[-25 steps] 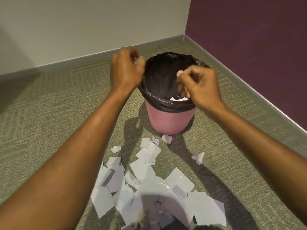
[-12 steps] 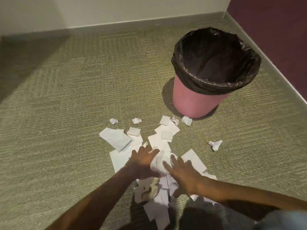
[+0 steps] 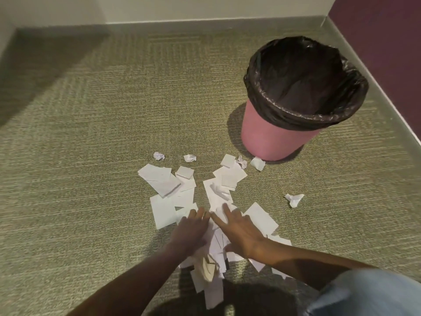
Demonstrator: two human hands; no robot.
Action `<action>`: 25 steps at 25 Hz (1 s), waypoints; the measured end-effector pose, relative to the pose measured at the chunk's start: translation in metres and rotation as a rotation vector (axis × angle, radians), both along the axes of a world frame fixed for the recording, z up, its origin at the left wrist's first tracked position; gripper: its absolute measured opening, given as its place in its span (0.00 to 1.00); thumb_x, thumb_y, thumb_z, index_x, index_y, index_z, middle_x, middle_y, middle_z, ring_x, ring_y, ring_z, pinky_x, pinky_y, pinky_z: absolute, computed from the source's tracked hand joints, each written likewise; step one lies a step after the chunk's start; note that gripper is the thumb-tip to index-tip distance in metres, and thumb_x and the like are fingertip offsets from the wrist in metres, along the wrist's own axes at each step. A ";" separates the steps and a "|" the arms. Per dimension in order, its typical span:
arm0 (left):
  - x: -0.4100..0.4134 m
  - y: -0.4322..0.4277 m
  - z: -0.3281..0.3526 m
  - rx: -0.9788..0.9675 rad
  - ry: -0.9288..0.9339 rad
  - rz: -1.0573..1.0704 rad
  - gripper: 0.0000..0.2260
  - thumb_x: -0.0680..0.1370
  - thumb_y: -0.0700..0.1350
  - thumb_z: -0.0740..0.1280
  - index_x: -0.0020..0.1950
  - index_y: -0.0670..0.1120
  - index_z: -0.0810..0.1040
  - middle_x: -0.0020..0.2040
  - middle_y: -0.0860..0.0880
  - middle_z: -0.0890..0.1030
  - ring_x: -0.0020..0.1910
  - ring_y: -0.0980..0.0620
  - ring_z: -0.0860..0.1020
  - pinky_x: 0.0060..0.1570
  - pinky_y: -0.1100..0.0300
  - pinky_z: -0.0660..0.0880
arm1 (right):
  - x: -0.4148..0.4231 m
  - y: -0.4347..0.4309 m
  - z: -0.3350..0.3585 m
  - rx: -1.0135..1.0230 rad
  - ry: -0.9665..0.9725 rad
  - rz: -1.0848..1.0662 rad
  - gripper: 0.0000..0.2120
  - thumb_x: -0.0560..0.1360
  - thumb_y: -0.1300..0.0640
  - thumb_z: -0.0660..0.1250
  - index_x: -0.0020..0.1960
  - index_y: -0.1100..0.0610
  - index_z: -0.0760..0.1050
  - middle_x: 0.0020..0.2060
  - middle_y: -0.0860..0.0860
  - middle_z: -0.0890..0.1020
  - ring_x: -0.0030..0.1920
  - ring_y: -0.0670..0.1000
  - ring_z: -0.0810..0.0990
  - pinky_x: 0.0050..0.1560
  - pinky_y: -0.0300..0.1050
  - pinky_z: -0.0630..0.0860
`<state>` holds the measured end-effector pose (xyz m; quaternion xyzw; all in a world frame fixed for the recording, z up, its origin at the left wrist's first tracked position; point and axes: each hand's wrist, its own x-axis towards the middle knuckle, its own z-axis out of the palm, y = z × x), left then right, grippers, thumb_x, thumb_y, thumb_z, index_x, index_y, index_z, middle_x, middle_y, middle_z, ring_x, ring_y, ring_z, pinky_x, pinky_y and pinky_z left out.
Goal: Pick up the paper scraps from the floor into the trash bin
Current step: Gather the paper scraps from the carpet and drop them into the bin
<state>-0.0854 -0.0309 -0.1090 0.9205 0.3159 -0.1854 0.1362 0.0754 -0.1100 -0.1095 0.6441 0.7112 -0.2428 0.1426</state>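
White paper scraps (image 3: 168,185) lie scattered on the green carpet, flat sheets mixed with small crumpled balls. My left hand (image 3: 190,231) and my right hand (image 3: 239,231) rest side by side on the middle of the pile, palms down, fingers spread over the sheets, fingertips nearly touching. Neither hand has closed around a scrap. The pink trash bin (image 3: 273,137) with a black liner (image 3: 305,87) stands upright to the far right of the pile. One crumpled ball (image 3: 293,199) lies apart on the right.
A grey skirting board runs along the white wall (image 3: 205,8) at the back and along the purple wall (image 3: 387,42) at the right, just behind the bin. A knee in blue denim (image 3: 364,293) shows at the bottom right.
A second ago both hands were over the bin's mouth. They came down onto the paper pile, and since half a second ago they have drawn closer together on it.
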 end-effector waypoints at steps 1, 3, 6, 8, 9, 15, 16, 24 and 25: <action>0.000 0.004 0.001 0.000 -0.021 -0.007 0.29 0.75 0.47 0.69 0.72 0.44 0.62 0.67 0.43 0.69 0.63 0.43 0.70 0.54 0.50 0.75 | -0.001 0.003 -0.001 0.007 -0.005 0.008 0.48 0.70 0.48 0.75 0.77 0.50 0.46 0.76 0.64 0.53 0.70 0.68 0.62 0.61 0.62 0.72; 0.002 0.012 0.000 -0.033 -0.030 -0.013 0.25 0.74 0.45 0.70 0.68 0.43 0.67 0.63 0.42 0.71 0.60 0.42 0.72 0.53 0.50 0.75 | -0.001 0.009 -0.001 0.056 0.017 0.029 0.38 0.72 0.51 0.74 0.74 0.52 0.57 0.71 0.63 0.62 0.65 0.65 0.67 0.54 0.58 0.76; 0.002 0.020 -0.010 -0.161 -0.099 0.069 0.25 0.71 0.41 0.71 0.66 0.41 0.68 0.60 0.41 0.73 0.58 0.40 0.73 0.53 0.49 0.73 | 0.002 0.017 0.001 0.107 0.098 0.046 0.22 0.74 0.59 0.71 0.65 0.55 0.67 0.64 0.60 0.67 0.60 0.63 0.70 0.44 0.57 0.77; 0.001 0.025 -0.019 -0.265 -0.200 0.131 0.22 0.70 0.37 0.70 0.63 0.40 0.71 0.57 0.40 0.77 0.56 0.39 0.75 0.50 0.50 0.73 | 0.005 0.021 -0.002 0.117 0.145 0.038 0.19 0.74 0.66 0.67 0.63 0.56 0.69 0.61 0.59 0.68 0.57 0.62 0.71 0.42 0.55 0.76; 0.000 0.028 -0.022 -0.302 -0.235 0.149 0.19 0.69 0.36 0.70 0.59 0.39 0.73 0.55 0.39 0.78 0.54 0.38 0.77 0.48 0.52 0.73 | 0.008 0.022 -0.005 0.118 0.178 0.020 0.18 0.73 0.68 0.65 0.61 0.56 0.70 0.59 0.58 0.68 0.55 0.61 0.72 0.42 0.55 0.76; 0.001 0.047 -0.026 -0.375 -0.242 0.082 0.06 0.67 0.38 0.69 0.40 0.37 0.83 0.40 0.38 0.82 0.38 0.43 0.77 0.39 0.63 0.66 | 0.039 0.038 -0.014 0.035 0.500 -0.284 0.09 0.70 0.65 0.74 0.49 0.59 0.79 0.49 0.55 0.78 0.46 0.52 0.76 0.42 0.41 0.72; 0.002 0.051 -0.024 -0.381 -0.266 0.068 0.06 0.66 0.39 0.67 0.34 0.37 0.81 0.35 0.38 0.80 0.33 0.44 0.73 0.37 0.62 0.65 | 0.044 0.042 -0.011 0.039 0.550 -0.344 0.09 0.69 0.64 0.76 0.48 0.60 0.80 0.46 0.54 0.80 0.43 0.51 0.76 0.41 0.42 0.73; 0.032 0.135 0.068 -0.668 -0.089 0.281 0.14 0.67 0.47 0.80 0.48 0.42 0.83 0.29 0.50 0.78 0.28 0.57 0.75 0.36 0.60 0.75 | 0.077 0.070 0.044 0.056 0.860 -0.685 0.09 0.68 0.66 0.77 0.44 0.65 0.79 0.28 0.47 0.77 0.27 0.44 0.72 0.32 0.39 0.69; 0.033 0.144 0.084 -0.715 -0.131 0.319 0.12 0.67 0.46 0.80 0.46 0.42 0.84 0.30 0.50 0.79 0.30 0.54 0.76 0.37 0.58 0.76 | 0.082 0.072 0.052 0.075 0.887 -0.710 0.08 0.68 0.66 0.77 0.44 0.65 0.79 0.29 0.46 0.81 0.28 0.43 0.72 0.32 0.38 0.70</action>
